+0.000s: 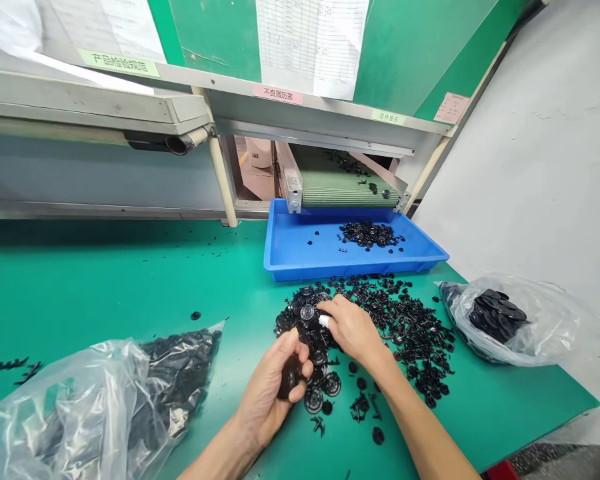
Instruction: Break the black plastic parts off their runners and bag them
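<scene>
"What's the left hand (273,393) doing down there?"

"Curled shut around a dark clump of black plastic discs (291,377), fingers wrapped and thumb on top. Pressing them into the palm looks like a way to keep a bunch from slipping."

"And the right hand (353,330)?"

"Fingers bunched and bent downward, right at a small white scrap (324,321) beside the clump. From here I can't tell whether it's pinching that or just resting against it."

"Where's the rest of it all?"

"A loose heap of black moulded plastic discs and spiked runners (405,330) is spread over a smooth green bench mat (130,287), right under both hands, probably so everything's within easy reach."

"That shallow blue plastic tray (330,270)?"

"Butted against the end of a green woven conveyor belt (347,190), likely to catch whatever comes off it. Black parts lie in it already."

"And those bags?"

"A clear plastic bag of dark parts (65,413) slumps at the near left, and a clear plastic bag of black discs (540,320) sits off to the right, both clear of the heap."
</scene>
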`<state>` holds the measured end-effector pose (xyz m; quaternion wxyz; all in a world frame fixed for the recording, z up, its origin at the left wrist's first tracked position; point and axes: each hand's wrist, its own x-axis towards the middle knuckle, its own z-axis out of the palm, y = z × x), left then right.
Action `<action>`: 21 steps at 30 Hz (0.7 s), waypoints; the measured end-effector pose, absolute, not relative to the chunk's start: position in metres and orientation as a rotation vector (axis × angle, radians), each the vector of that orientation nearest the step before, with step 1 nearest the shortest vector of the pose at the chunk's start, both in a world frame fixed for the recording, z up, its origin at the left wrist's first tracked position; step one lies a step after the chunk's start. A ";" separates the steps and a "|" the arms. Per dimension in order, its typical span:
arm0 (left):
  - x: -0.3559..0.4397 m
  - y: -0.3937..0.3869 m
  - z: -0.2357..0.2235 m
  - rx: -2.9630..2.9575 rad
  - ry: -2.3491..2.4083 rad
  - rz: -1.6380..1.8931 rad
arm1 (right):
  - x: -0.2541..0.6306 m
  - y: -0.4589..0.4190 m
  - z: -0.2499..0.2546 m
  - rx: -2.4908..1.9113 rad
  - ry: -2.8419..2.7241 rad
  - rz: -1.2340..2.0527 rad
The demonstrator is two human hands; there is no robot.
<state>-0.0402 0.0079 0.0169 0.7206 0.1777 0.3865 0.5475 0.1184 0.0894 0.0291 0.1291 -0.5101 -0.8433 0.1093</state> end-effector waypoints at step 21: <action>-0.033 0.006 0.009 0.362 0.764 1.177 | 0.127 0.084 0.021 -1.427 -2.446 0.350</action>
